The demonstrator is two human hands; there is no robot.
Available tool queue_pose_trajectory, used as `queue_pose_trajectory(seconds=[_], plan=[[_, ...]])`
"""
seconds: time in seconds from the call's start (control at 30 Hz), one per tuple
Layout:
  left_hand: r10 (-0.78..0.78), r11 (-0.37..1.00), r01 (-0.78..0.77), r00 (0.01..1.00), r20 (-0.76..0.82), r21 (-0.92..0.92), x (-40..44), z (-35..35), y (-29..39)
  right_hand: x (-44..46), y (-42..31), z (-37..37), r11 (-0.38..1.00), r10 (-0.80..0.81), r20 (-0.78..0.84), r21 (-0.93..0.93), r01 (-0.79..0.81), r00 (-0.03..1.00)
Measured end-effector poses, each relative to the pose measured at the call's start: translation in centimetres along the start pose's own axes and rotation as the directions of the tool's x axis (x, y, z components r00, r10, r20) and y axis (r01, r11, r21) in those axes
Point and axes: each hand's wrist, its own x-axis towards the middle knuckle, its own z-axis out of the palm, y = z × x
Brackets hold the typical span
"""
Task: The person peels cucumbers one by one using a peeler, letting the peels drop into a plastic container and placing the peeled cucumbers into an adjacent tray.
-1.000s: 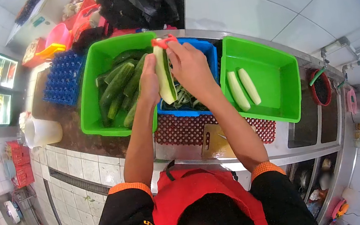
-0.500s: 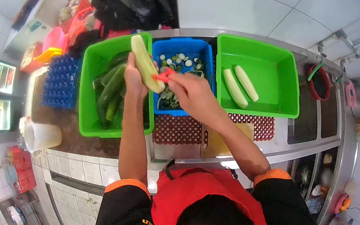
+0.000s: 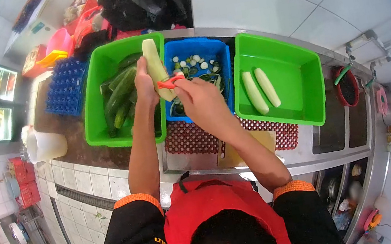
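Note:
My left hand [image 3: 145, 86] is closed around a peeled, pale green zucchini [image 3: 153, 59], held slanted over the edge between two bins. In my right hand [image 3: 201, 101] is a red peeler [image 3: 170, 82], its head against the lower part of the zucchini. Dark green unpeeled zucchini [image 3: 120, 95] fill much of the left green bin [image 3: 94, 112]. The blue bin [image 3: 221, 49] in the middle holds peel strips and round cut ends [image 3: 194, 61]. Two peeled zucchini [image 3: 254, 93] lie side by side in the right green bin [image 3: 297, 83].
A red perforated mat [image 3: 190, 137] and a yellowish board [image 3: 251, 148] lie in front of the bins. Blue egg trays [image 3: 65, 89] and a white jug [image 3: 45, 146] stand at left. A red bucket [image 3: 347, 88] sits at right, and a black bag [image 3: 143, 2] behind.
My right hand with the peeler has shifted slightly left and down along the zucchini. My left hand keeps its grip in nearly the same place.

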Motion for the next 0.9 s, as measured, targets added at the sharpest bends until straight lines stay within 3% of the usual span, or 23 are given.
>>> queue_pose_trajectory(seconds=[0.07,0.1,0.27,0.33,0.4,0.43,0.47,0.5,0.53,0.57,0.6,0.67,0.73,0.77,0.8,0.87,0.9], plan=[[0.022,1.000,-0.022,1.000,-0.021,-0.013,0.4,0.5,0.1,-0.2,0.3,1.2,0.995,0.000,-0.048,-0.104,-0.005,0.999],[0.064,0.998,-0.065,0.997,-0.044,-0.012,0.8,0.4,0.4,-0.8,-0.5,0.9,0.982,0.088,0.010,-0.171,-0.085,0.996],[0.087,0.989,-0.093,0.995,-0.053,-0.114,1.8,-1.2,2.3,-3.4,2.5,0.8,0.985,0.110,0.129,-0.147,-0.091,0.985],[0.107,0.990,-0.110,0.993,-0.044,-0.089,1.1,-0.5,2.7,-2.9,3.6,0.4,0.980,0.120,-0.011,-0.157,-0.121,0.993],[0.039,0.993,-0.041,0.999,-0.022,-0.114,0.7,-0.3,2.9,-2.4,5.8,0.3,0.991,0.062,-0.016,-0.115,-0.064,0.998],[0.040,0.993,-0.042,0.999,-0.019,-0.112,0.5,-0.4,2.7,-2.8,8.4,0.6,0.971,0.211,0.191,-0.153,-0.183,0.959],[0.016,0.997,-0.015,1.000,0.013,-0.079,0.5,-0.6,2.4,-2.9,9.7,0.7,0.933,0.350,0.380,-0.217,-0.286,0.856],[-0.006,0.999,0.008,0.999,0.044,-0.047,0.5,-0.6,2.3,-1.5,6.1,-1.3,0.759,0.594,0.441,-0.030,-0.650,0.673],[0.001,0.999,0.001,0.999,0.044,-0.054,0.2,-0.3,2.5,-1.2,6.6,-1.6,0.764,0.590,0.441,-0.035,-0.644,0.676],[0.002,1.000,-0.001,0.998,0.057,-0.016,-0.3,-0.2,2.6,-1.0,7.5,-1.9,0.616,0.567,0.536,0.228,-0.754,0.625],[-0.005,1.000,0.003,0.998,0.068,0.027,-0.8,-0.3,2.6,-0.8,7.4,-2.0,0.376,0.516,0.626,0.448,-0.811,0.585],[-0.063,0.998,0.060,0.993,0.095,0.035,-0.7,-0.7,2.4,-0.6,6.5,-1.7,0.353,0.535,0.605,0.474,-0.807,0.590],[-0.035,0.997,0.022,0.985,0.167,0.080,-1.0,0.0,2.2,0.3,4.9,-1.4,0.840,0.391,0.256,0.295,-0.456,0.884],[-0.036,0.997,0.023,0.984,0.172,0.079,-1.2,0.5,2.1,0.8,5.0,-0.8,0.961,0.190,0.105,0.184,-0.207,0.976],[-0.045,0.994,0.026,0.984,0.170,0.109,-1.7,1.1,2.2,1.3,4.6,-0.5,0.961,0.191,0.102,0.182,-0.207,0.976],[-0.051,0.990,0.027,0.983,0.175,0.140,-2.3,1.6,2.4,2.7,3.2,-0.5,0.991,-0.097,-0.107,-0.102,0.086,0.990],[-0.085,0.986,0.052,0.974,0.212,0.160,-2.6,1.6,2.4,3.3,2.0,-0.9,0.988,-0.023,-0.083,-0.155,0.010,0.996]])
